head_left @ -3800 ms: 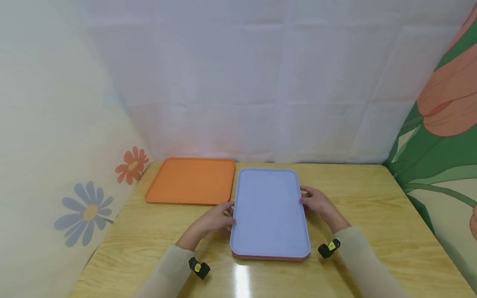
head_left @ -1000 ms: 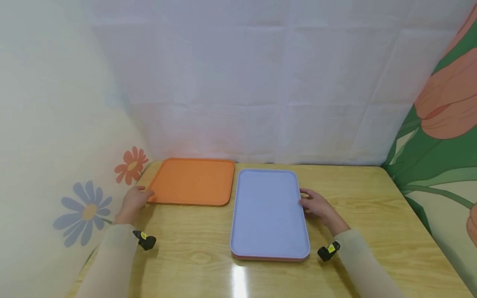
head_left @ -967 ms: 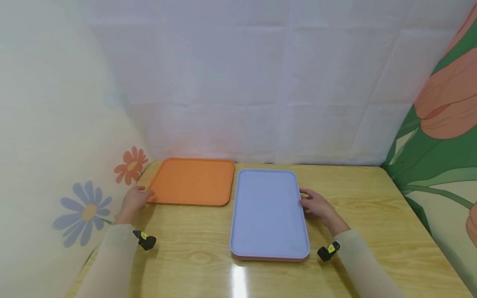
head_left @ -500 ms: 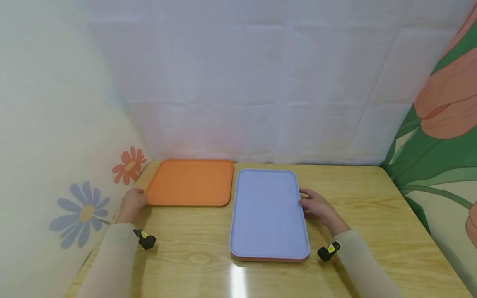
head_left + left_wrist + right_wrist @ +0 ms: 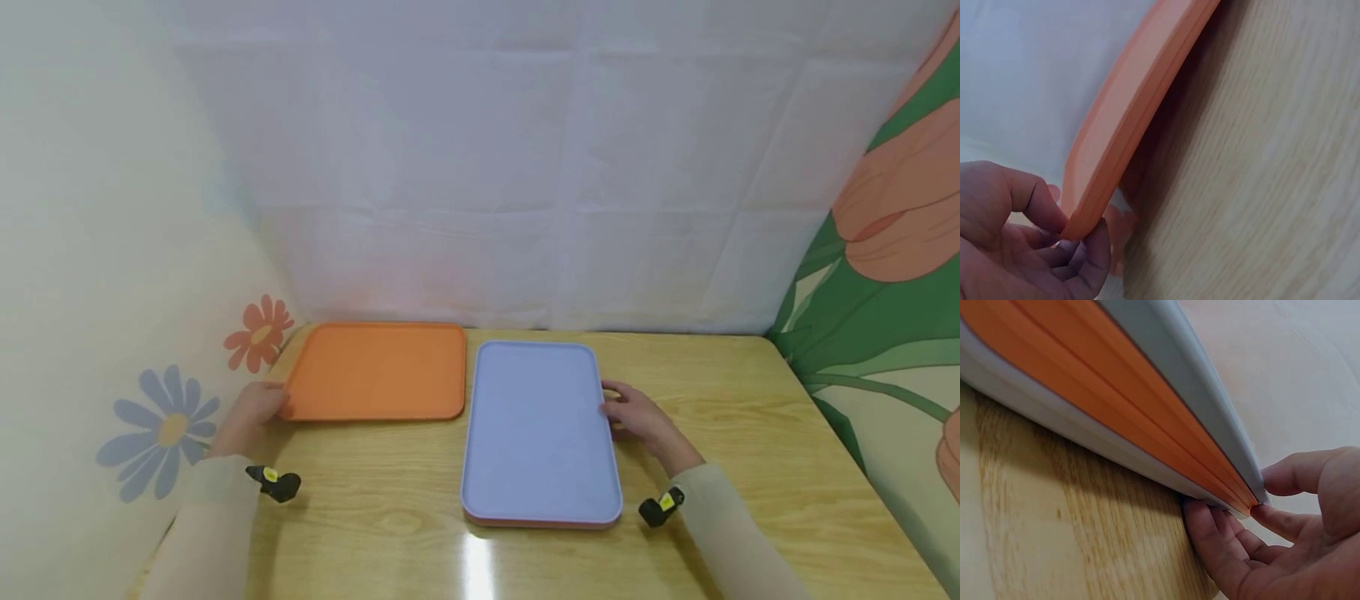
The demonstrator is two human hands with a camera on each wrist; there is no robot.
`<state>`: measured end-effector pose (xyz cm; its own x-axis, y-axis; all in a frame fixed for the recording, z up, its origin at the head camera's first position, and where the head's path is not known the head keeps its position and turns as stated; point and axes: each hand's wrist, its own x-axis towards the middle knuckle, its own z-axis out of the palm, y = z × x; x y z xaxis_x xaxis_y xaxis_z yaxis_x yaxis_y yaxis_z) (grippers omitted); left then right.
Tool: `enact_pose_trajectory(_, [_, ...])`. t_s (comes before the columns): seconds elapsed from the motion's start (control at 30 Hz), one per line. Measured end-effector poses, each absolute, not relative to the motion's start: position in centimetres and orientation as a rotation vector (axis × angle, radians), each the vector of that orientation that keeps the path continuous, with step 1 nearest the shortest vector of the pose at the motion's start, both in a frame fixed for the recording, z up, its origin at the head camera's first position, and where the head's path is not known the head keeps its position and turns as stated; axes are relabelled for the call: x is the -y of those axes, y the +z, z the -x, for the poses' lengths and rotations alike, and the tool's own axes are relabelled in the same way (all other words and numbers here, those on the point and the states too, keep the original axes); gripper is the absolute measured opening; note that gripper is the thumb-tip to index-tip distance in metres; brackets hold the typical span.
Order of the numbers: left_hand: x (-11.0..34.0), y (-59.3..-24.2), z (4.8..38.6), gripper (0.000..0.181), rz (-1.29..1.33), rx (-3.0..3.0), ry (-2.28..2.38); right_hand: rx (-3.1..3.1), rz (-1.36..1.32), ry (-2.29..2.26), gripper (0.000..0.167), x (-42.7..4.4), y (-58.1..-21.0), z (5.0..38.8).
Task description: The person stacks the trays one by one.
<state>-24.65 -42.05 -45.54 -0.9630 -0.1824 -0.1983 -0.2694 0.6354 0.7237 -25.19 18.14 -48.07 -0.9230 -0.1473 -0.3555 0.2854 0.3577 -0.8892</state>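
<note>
An orange tray [image 5: 378, 371] lies at the back left of the table. My left hand [image 5: 258, 408] pinches its near left corner; in the left wrist view, the thumb lies on one side of the orange rim [image 5: 1129, 112] and curled fingers on the other. A shadowed gap shows under that edge. Right of it is a stack of trays with a light blue tray [image 5: 542, 433] on top. My right hand [image 5: 637, 415] grips the stack's right edge, thumb at the top rim and fingers lower. In the right wrist view, orange layers [image 5: 1116, 387] sit between the blue rim and a pale bottom tray [image 5: 1072, 428].
The wooden table [image 5: 390, 500] extends in front of the trays and to the right of the stack. A white cloth backdrop [image 5: 525, 167] hangs behind it. Flower-printed panels stand on the left [image 5: 161, 429] and right [image 5: 892, 333].
My left hand has gone from the stack's left edge to the orange tray's corner and taken hold of it. The orange tray has shifted slightly left and nearer. My right hand stays put.
</note>
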Motion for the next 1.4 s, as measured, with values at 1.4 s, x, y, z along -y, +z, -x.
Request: enact_pose_trajectory(1.4, [40.7,-39.1,17.6,0.028,0.145,-2.139,2.094,-2.228,-0.103,-1.599,0.059,-18.3,-48.0,25.0])
